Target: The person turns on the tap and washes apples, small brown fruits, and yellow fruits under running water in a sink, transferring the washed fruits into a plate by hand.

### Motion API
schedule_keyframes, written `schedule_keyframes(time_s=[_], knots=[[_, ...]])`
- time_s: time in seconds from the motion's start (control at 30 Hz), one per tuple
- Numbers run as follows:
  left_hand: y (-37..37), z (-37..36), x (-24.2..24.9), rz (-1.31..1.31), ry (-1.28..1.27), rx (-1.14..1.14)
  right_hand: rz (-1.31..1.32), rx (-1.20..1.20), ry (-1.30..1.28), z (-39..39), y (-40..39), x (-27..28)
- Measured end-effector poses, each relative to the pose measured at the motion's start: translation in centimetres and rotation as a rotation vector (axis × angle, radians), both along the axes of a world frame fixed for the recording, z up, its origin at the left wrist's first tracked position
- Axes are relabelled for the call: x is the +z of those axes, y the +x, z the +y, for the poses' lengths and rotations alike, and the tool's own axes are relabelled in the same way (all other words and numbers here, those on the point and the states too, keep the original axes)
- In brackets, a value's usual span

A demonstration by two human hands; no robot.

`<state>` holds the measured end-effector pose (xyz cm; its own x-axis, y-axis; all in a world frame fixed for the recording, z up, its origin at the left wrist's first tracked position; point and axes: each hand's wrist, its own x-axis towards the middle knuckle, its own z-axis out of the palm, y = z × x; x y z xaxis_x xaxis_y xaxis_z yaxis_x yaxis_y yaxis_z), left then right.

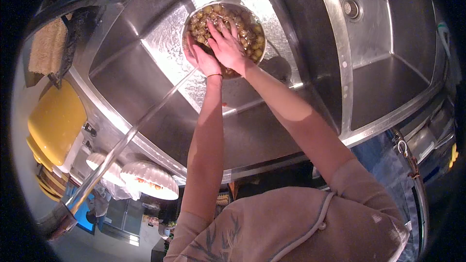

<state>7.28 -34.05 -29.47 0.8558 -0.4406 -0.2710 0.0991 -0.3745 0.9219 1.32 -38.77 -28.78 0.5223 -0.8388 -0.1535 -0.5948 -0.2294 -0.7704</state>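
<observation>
A round bowl stands in a metal sink basin, filled with water and many small round greenish-brown fruits. Over the fruits lies my right hand, its fingers spread and the tips reaching into the water. Beside it, at the bowl's near left side, my left hand dips in with its fingers stretched out and partly hidden. Neither hand is closed around a fruit that I can see. A stream of water runs from the tap at lower left toward the bowl, by my left wrist.
The metal sink surrounds the bowl with raised walls. To the right, past a divider, is a second basin with a drain. A bristled brush, a yellow container and white fluted bowls stand along the left.
</observation>
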Motion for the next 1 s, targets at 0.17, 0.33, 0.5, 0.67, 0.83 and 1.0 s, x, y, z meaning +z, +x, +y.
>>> schedule_keyframes(time_s=[0.17, 0.33, 0.5, 0.67, 0.83, 1.0], knots=[[-0.4, 1.1, -0.4, -0.094, 0.066, -0.118, -0.271, -0.043, 0.087, 1.3, -0.1, 0.1], [-1.3, 1.9, -0.2, 0.336, -0.236, 0.097, -0.762, -0.384, 0.757, 1.8, 0.4, 0.6], [-0.9, 1.6, 0.9, 0.543, -0.43, 0.177, -0.893, -0.665, 1.048, 0.9, 0.2, 1.7], [-1.3, 0.7, 3.2, 0.658, -0.434, 0.315, -0.798, -0.651, 0.988, 0.4, -0.3, 1.7], [-1.9, -0.1, 4.5, 0.597, -0.455, 0.252, -0.965, -0.745, 1.013, 1.4, -0.5, 0.9], [-3.8, -0.7, 6.4, 0.484, -0.514, 0.066, -1.297, -0.724, 1.257, 1.1, -1.9, 2.0]])
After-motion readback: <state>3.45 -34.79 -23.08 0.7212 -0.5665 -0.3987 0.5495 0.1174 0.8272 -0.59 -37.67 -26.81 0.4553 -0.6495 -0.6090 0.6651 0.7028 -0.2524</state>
